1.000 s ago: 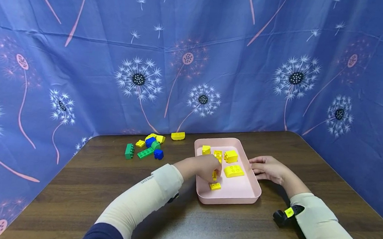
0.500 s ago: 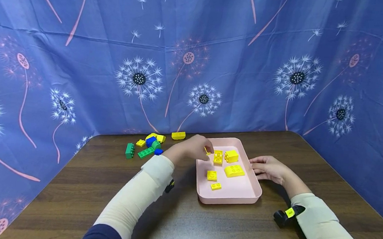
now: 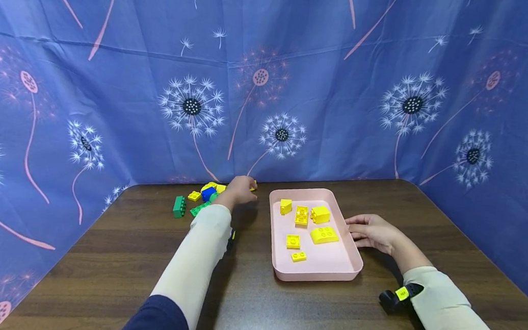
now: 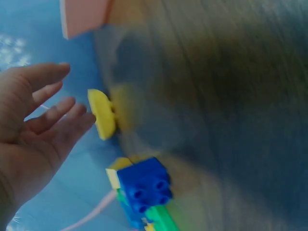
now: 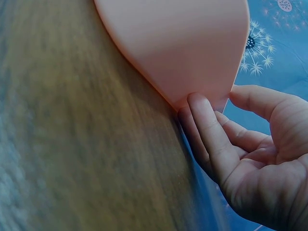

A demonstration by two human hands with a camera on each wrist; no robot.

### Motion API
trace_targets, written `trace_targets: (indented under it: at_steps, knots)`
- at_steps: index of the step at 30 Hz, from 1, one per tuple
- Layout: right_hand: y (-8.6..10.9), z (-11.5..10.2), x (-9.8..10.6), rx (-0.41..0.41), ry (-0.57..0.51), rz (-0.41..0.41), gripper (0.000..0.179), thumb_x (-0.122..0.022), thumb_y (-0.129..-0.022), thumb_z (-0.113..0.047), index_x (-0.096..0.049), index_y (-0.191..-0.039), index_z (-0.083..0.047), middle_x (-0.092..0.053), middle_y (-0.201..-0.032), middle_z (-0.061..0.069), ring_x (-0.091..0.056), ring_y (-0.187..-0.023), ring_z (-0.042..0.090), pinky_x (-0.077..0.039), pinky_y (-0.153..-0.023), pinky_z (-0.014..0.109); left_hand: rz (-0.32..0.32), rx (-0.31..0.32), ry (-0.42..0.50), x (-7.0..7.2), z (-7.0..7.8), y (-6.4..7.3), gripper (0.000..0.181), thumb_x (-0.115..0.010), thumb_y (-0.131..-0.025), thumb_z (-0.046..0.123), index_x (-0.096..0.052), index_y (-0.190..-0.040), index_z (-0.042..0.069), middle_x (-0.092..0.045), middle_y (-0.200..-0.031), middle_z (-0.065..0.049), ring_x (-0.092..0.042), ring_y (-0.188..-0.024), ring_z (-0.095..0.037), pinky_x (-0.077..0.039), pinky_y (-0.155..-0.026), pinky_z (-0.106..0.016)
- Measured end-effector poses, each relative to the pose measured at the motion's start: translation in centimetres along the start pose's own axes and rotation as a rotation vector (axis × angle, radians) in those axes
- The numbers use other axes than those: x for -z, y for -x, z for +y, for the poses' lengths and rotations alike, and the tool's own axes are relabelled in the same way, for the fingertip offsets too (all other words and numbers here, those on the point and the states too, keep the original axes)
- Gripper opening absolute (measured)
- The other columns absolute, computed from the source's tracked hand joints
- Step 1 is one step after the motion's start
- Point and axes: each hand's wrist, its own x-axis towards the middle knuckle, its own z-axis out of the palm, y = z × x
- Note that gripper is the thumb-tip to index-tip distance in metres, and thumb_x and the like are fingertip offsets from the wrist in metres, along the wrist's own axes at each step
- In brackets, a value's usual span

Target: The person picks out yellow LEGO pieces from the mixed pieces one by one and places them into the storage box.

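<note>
My left hand (image 3: 241, 190) reaches to the back of the table, fingers loosely extended and holding nothing. Just beyond its fingertips in the left wrist view lies a yellow rounded toy building brick (image 4: 102, 114), mostly hidden behind the hand in the head view. The pink tray (image 3: 318, 277) sits right of centre with several yellow bricks spread in it, among them a curved one (image 3: 324, 235) and a small two-stud one (image 3: 298, 256). My right hand (image 3: 374, 233) rests against the tray's right side; its straight fingers (image 5: 207, 120) touch the outer wall, thumb near the rim.
Left of my left hand is a loose pile with a blue brick (image 4: 144, 180), green bricks and yellow ones. A green brick (image 3: 179, 206) stands at the pile's left edge. Behind the table hangs a blue dandelion-print cloth (image 3: 323, 113).
My left hand has left the yellow bricks in the tray and moved left and back to the yellow brick at the table's far edge. The right hand has stayed at the tray.
</note>
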Motion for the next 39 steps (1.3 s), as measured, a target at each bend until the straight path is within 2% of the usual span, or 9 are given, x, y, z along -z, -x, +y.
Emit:
trace_targets:
  at_steps: [4, 9, 12, 16, 21, 25, 30, 35, 39]
  knots:
    - [-0.1, 0.0, 0.2, -0.002, 0.006, -0.004, 0.053, -0.058, -0.097, -0.01, -0.035, -0.135, 0.02, -0.067, -0.107, 0.011, -0.068, -0.091, 0.019, -0.055, -0.081, 0.041, -0.017, 0.064, -0.131, -0.6, -0.9, -1.0, 0.051, -0.073, -0.084, 0.019, -0.059, -0.13, 0.002, -0.059, -0.128, -0.017, -0.053, -0.12, -0.031, -0.041, -0.104, -0.039]
    - [-0.1, 0.2, 0.2, -0.001, 0.004, -0.013, 0.054, -0.058, -0.097, -0.011, -0.035, -0.135, 0.02, -0.067, -0.107, 0.011, -0.068, -0.092, 0.02, -0.055, -0.081, 0.042, -0.03, 0.174, -0.177, -1.5, -1.7, -2.0, 0.055, -0.073, -0.086, 0.019, -0.054, -0.135, 0.002, -0.053, -0.129, -0.019, -0.05, -0.118, -0.033, -0.04, -0.105, -0.043]
    - [0.1, 0.1, 0.2, 0.007, 0.002, -0.016, 0.054, -0.058, -0.097, -0.01, -0.034, -0.135, 0.021, -0.067, -0.108, 0.011, -0.068, -0.092, 0.019, -0.056, -0.081, 0.041, -0.029, 0.201, -0.221, -1.7, -1.7, -2.8, 0.053, -0.073, -0.086, 0.02, -0.055, -0.133, 0.001, -0.053, -0.126, -0.019, -0.049, -0.115, -0.033, -0.042, -0.102, -0.044]
    - [0.5, 0.0, 0.4, 0.027, 0.0, -0.015, 0.055, -0.057, -0.097, -0.009, -0.033, -0.135, 0.022, -0.067, -0.108, 0.011, -0.068, -0.092, 0.018, -0.056, -0.079, 0.04, -0.017, 0.18, -0.268, -2.0, -1.3, -3.7, 0.049, -0.072, -0.085, 0.019, -0.057, -0.127, 0.0, -0.054, -0.122, -0.018, -0.05, -0.111, -0.032, -0.045, -0.098, -0.043]
    - [0.5, 0.2, 0.2, 0.04, -0.012, -0.032, 0.055, -0.057, -0.096, -0.009, -0.033, -0.134, 0.023, -0.067, -0.109, 0.011, -0.068, -0.093, 0.019, -0.056, -0.079, 0.04, -0.007, 0.189, -0.215, -2.7, -1.3, -4.3, 0.051, -0.075, -0.083, 0.015, -0.055, -0.128, 0.0, -0.054, -0.124, -0.016, -0.051, -0.11, -0.03, -0.043, -0.101, -0.044]
    - [0.2, 0.6, -0.1, 0.045, -0.026, -0.041, 0.054, -0.058, -0.096, -0.009, -0.035, -0.134, 0.022, -0.067, -0.11, 0.011, -0.068, -0.095, 0.019, -0.056, -0.08, 0.04, -0.012, 0.2, -0.209, -3.1, -1.8, -4.4, 0.056, -0.074, -0.084, 0.013, -0.053, -0.135, 0.005, -0.053, -0.132, -0.013, -0.05, -0.118, -0.029, -0.04, -0.105, -0.045]
    - [0.3, 1.0, -0.3, 0.046, -0.04, -0.04, 0.054, -0.058, -0.096, -0.01, -0.035, -0.133, 0.022, -0.067, -0.109, 0.01, -0.068, -0.094, 0.019, -0.056, -0.08, 0.04, -0.033, 0.164, -0.258, -3.4, -2.0, -3.9, 0.047, -0.071, -0.086, 0.012, -0.057, -0.13, 0.007, -0.055, -0.129, -0.015, -0.051, -0.117, -0.032, -0.044, -0.099, -0.048]
    - [0.4, 1.0, -0.3, 0.055, -0.034, -0.047, 0.053, -0.058, -0.097, -0.009, -0.034, -0.133, 0.023, -0.066, -0.109, 0.01, -0.067, -0.095, 0.019, -0.056, -0.081, 0.041, -0.04, 0.132, -0.343, -3.2, -1.9, -3.8, 0.034, -0.074, -0.084, 0.012, -0.065, -0.117, 0.006, -0.061, -0.118, -0.013, -0.056, -0.106, -0.029, -0.049, -0.093, -0.045]
    - [0.4, 0.7, -0.1, 0.055, -0.029, -0.042, 0.054, -0.058, -0.097, -0.008, -0.034, -0.133, 0.023, -0.066, -0.11, 0.01, -0.067, -0.096, 0.019, -0.055, -0.081, 0.042, -0.054, 0.113, -0.362, -2.7, -1.7, -3.8, 0.027, -0.077, -0.081, 0.012, -0.067, -0.107, 0.006, -0.064, -0.106, -0.01, -0.058, -0.091, -0.024, -0.051, -0.088, -0.039]
